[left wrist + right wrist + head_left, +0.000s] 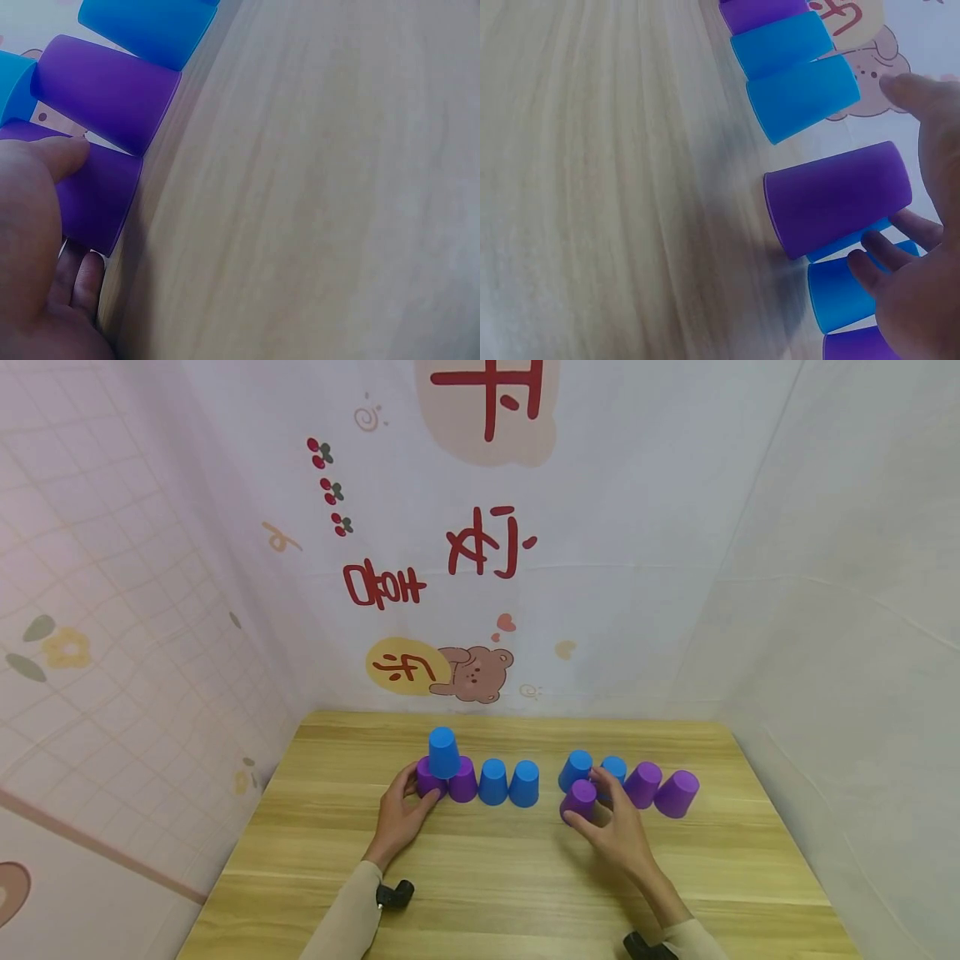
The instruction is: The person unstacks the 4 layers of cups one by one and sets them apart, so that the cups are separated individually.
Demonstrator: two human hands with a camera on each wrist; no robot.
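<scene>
At the left end of the left row, my left hand (402, 810) grips a purple cup (101, 191) between thumb and fingers. A blue cup (444, 753) stands upside down across the tops of this one and the neighbouring purple cup (463, 781). My right hand (618, 827) curves loosely around a purple cup (579, 802) in front of the right row. In the right wrist view, a gap separates the thumb from that cup, and the fingers lie near its other side. Whether the cup touches the table cannot be told.
Two blue cups (493, 782) (524, 784) continue the left row. Behind the right hand stand two more blue cups (576, 768) (614, 767), then two purple cups (643, 785) (677, 794). The wooden table (495, 885) meets a printed cloth backdrop (622, 635).
</scene>
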